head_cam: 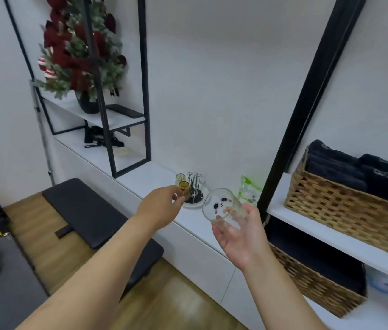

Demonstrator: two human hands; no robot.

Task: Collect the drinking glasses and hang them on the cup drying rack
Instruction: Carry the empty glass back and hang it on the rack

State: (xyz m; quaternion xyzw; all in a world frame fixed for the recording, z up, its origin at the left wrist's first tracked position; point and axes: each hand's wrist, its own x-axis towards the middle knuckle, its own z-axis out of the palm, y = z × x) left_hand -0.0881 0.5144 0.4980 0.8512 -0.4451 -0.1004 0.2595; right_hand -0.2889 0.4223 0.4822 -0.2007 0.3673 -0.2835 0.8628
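Reaching out over the long white bench (154,179) with the left hand (158,206), fingers pinched together at the small amber drinking glass (184,186); gripping it or only touching it, cannot tell from this view. Sitting on the near-left side of the metal cup drying rack (194,188), that amber glass, with a second pale yellowish glass (179,178) just behind it on the same rack. Standing on a round dark base inside a white dish (191,204), the rack, its thin chrome prongs rising upright and several showing bare.

Holding up the clear drinking glass printed with small dark panda-like marks (221,207) in the right hand (240,236), palm turned upward, fingers curled around the base and lower wall. Tilting toward the camera, the glass, its open rim facing left and forward, lying in the air just right of the rack and apart from it.

Standing near the rack on the right, against the black upright post (307,96), a clear pouch with green print (247,189). Resting on the white shelf (331,236) further right, a woven wicker basket (345,206) filled with folded dark towels (338,167). Sitting lower down, a second wicker basket (312,279). Showing at upper left on a black-framed shelf, a small decorated tree with red ornaments (81,46) in a dark pot. Lying below the arms, a black padded seat (85,210) on the wooden floor (50,241).
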